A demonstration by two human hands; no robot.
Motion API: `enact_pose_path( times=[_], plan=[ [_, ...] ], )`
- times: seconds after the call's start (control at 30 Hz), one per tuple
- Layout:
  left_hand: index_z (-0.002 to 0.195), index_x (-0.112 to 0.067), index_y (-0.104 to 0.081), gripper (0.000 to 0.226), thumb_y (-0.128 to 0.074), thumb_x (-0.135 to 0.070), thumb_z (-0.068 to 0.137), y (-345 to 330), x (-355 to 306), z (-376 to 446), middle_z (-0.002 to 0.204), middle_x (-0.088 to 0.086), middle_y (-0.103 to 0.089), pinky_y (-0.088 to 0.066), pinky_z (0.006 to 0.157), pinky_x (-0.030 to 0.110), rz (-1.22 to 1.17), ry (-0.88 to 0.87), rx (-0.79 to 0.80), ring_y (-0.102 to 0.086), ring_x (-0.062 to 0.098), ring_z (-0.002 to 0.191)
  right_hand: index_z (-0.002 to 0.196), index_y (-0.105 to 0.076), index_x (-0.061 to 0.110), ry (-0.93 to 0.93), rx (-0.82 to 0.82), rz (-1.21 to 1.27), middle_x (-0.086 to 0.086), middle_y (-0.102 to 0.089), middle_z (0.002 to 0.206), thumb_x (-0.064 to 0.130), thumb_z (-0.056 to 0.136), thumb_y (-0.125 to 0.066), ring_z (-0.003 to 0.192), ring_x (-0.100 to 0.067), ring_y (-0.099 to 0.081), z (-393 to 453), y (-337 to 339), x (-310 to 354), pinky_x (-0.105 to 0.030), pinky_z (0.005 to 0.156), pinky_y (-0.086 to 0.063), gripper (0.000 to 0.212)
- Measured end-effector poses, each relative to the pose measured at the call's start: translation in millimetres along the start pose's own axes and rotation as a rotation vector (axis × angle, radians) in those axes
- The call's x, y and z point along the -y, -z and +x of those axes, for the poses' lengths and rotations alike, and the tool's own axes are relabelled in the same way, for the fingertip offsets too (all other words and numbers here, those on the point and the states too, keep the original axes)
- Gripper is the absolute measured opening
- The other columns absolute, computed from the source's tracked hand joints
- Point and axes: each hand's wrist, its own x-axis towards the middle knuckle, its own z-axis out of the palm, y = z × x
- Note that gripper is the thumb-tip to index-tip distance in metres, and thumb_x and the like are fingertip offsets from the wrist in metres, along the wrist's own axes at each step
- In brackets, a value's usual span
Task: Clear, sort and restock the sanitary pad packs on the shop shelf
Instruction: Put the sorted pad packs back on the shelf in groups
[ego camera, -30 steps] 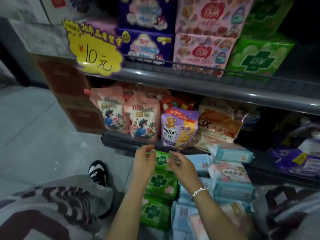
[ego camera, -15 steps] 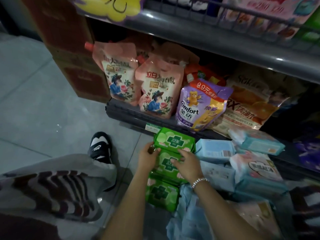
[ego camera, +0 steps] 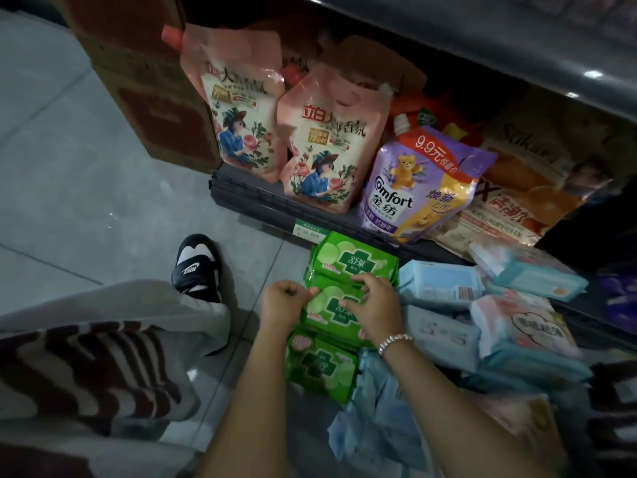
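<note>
Setting: we crouch on the floor in front of the bottom shelf, which carries refill pouches; none of these are pad packs.
Green packs: three lie in a column on the floor just before the shelf edge: far pack, middle pack, near pack. Each overlaps or touches the next.
Other packs: a loose heap of blue packs and pinkish ones sits just right of the green column, touching it.
Left hand: fingers curled at the middle pack's left end, pinching its edge.
Right hand: fingers bent over the middle pack's upper right part, fingertips at the seam with the far pack; it grips that side.
Key relation: the middle pack's long axis runs left to right, across our forearms, so each hand takes one short end. Neither is nearer; the pack lies directly between them.
Step in hand: we judge that we are squaring or lifting the middle pack to gather the greens together.
Next move: likely a straight lift with both hands, keeping the pack level so the far pack, resting against it, does not slide.
Risk: the slick wrappers may slip.
</note>
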Motion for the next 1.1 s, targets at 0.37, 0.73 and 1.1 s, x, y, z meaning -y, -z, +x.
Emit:
enact_pose_path(
  times=[0.37,0.73,1.1],
  plan=[
    [0.073,-0.002,-0.063,0.019,-0.074,-0.014,0.083,23.7,-10.5,2.1,0.073,0.012,-0.065,-0.052,0.065,0.027,-0.068,0.047,0.089,-0.058,0.019,0.066,0.141,-0.044,0.037,0.102,0.293,-0.197,0.002,-0.045,0.138,0.052,0.069,-0.078,0.130,-0.023,-0.029,-5.9,18.8,-4.8,-0.030,0.103,-0.026,0.081],
    [0.077,-0.002,-0.065,0.020,-0.071,-0.019,0.086,48.3,-25.5,4.3,0.084,0.014,-0.068,-0.055,0.076,0.035,-0.128,0.049,0.049,-0.064,0.025,0.078,0.153,-0.017,0.032,0.101,0.419,-0.116,-0.003,-0.025,0.153,0.042,0.060,-0.089,0.142,-0.024,-0.019,-12.6,11.4,0.0,-0.042,0.116,-0.023,0.118],
    [0.083,-0.003,-0.061,0.021,-0.070,-0.023,0.087,64.3,-50.2,6.2,0.081,0.007,-0.068,-0.055,0.053,0.020,-0.232,0.018,0.075,-0.064,0.015,0.071,0.148,-0.030,0.033,0.175,0.261,-0.115,0.002,-0.038,0.143,0.046,0.062,-0.086,0.133,-0.022,-0.032,-10.7,27.2,30.3,-0.036,0.108,-0.031,0.103]
  ],
)
